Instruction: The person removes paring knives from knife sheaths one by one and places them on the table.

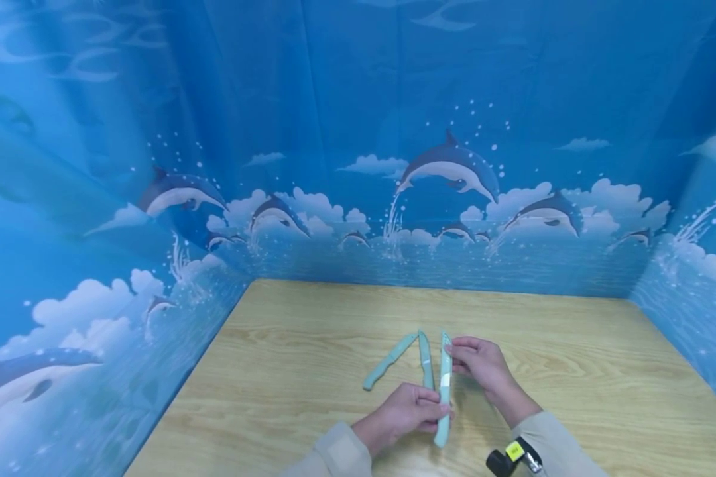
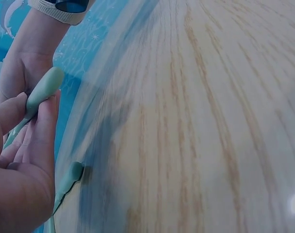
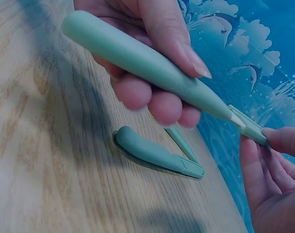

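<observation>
My left hand [image 1: 407,412] grips a mint-green knife [image 1: 443,419] by its handle, which is smooth and rounded in the right wrist view. My right hand [image 1: 483,366] pinches the green blade sheath [image 3: 252,128] at the far end. A short pale stretch of blade shows between handle and sheath. Two similar mint-green pieces lie on the table to the left: a slanted one [image 1: 389,362] and a covered knife [image 1: 425,358] partly behind my left hand. Their far ends meet or nearly meet. In the left wrist view, the held handle [image 2: 43,90] sits between thumb and fingers.
The wood-grain table [image 1: 286,371] reaches back to a blue dolphin-printed curtain [image 1: 358,165], which also stands along the left and right sides. A black device with a yellow label [image 1: 514,452] is strapped on the right wrist.
</observation>
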Tool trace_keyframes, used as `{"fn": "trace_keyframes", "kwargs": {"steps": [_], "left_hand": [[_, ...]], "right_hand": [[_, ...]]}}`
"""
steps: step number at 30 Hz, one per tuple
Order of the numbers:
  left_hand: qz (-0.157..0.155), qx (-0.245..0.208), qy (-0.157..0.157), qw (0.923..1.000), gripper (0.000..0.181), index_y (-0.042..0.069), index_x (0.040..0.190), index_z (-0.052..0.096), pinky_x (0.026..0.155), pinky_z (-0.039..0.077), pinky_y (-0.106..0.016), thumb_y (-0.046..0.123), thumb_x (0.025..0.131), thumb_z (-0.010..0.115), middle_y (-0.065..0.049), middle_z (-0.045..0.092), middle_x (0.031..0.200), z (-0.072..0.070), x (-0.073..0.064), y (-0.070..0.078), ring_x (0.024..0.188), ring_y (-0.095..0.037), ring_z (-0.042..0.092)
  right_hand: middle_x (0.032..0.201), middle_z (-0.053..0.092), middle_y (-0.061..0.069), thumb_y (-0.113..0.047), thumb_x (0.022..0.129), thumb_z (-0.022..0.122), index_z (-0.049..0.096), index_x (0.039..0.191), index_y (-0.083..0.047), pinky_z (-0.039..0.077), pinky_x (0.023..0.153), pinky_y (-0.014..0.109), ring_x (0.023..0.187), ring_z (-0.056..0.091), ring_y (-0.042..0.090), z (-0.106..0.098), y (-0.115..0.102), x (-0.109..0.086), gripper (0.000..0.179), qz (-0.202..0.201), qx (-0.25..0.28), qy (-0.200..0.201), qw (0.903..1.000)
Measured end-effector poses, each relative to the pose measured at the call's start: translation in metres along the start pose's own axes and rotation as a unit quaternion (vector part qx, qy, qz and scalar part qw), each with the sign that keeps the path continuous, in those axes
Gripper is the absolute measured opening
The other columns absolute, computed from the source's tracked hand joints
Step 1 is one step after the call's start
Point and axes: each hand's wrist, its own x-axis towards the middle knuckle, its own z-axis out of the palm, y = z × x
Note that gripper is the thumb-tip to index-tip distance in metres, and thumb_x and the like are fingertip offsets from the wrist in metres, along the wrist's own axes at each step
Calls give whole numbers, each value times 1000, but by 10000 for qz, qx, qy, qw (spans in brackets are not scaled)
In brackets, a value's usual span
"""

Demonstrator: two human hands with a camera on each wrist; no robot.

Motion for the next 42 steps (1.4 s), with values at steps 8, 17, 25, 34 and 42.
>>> {"fn": "trace_keyframes", "kwargs": {"steps": [8, 17, 25, 34, 42], "left_hand": [[-37, 50, 39, 10000, 14, -1, 101, 69, 76, 61, -33, 6, 89, 68, -15, 74, 94, 1, -1, -1, 86, -24, 72], [-42, 118, 104, 9999, 16, -2, 102, 69, 75, 62, -32, 5, 87, 70, -14, 74, 93, 3, -2, -3, 85, -23, 73], [-45, 122, 58, 9999, 14, -1, 101, 69, 74, 62, -32, 6, 88, 70, -14, 74, 93, 3, -2, -2, 85, -23, 73], [-92, 144, 67, 9998, 14, -1, 101, 68, 74, 62, -33, 5, 88, 69, -15, 74, 93, 4, -2, -3, 85, -24, 73], [-73, 134, 16, 9999, 13, -1, 100, 69, 74, 62, -33, 4, 88, 69, -16, 73, 92, 5, -2, -4, 85, -25, 73]], "right_hand": [[94, 71, 7, -11, 91, 66, 53, 122, 11, 61, 74, 26, 79, 66, 14, -1, 0, 0, 40, 38, -100, 42, 9999], [96, 71, 9, -10, 92, 66, 52, 123, 11, 61, 74, 26, 79, 66, 14, -2, 0, 0, 41, 18, -67, 47, 10000], [97, 72, 9, -11, 91, 67, 52, 123, 11, 61, 74, 26, 79, 67, 13, -3, 1, 0, 41, 35, -76, 79, 9999], [97, 72, 9, -11, 92, 67, 52, 124, 11, 61, 75, 26, 80, 67, 13, -4, 1, 1, 42, 57, -71, 79, 9999], [100, 72, 10, -12, 91, 67, 51, 124, 10, 60, 75, 25, 80, 67, 13, -6, 0, 0, 43, 55, -67, 85, 9999]]}}
